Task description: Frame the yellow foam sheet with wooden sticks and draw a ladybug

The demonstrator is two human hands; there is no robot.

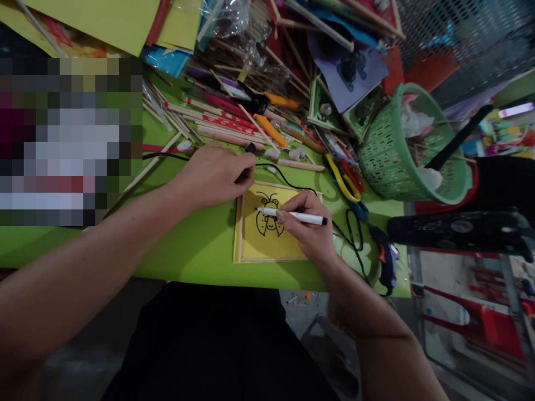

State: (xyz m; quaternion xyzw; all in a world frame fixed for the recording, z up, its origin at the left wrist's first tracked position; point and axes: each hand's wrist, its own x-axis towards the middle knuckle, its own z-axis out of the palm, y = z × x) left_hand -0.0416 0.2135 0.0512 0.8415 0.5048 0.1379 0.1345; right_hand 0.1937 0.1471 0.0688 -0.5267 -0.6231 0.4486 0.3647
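Observation:
A white marker (303, 217) with a black end is pinched in my right hand (310, 225). Its tip rests at the left side of a beetle-like drawing in black lines on a yellow card (254, 248). Thin wooden strips (238, 231) frame the card, which lies on the green table. My left hand (221, 171) is closed at the card's upper left corner, fingers curled. A small black piece that looks like a marker cap (251, 147) sticks out at its fingers. My right hand covers the card's right part.
Behind lie wooden sticks (225, 125), orange-handled pliers (271, 131), yellow-handled scissors (343, 178) and clear plastic wrap. A green basket (384, 145) holding scraps stands at the right. A glue gun (388, 259) and its black cord lie near the right edge.

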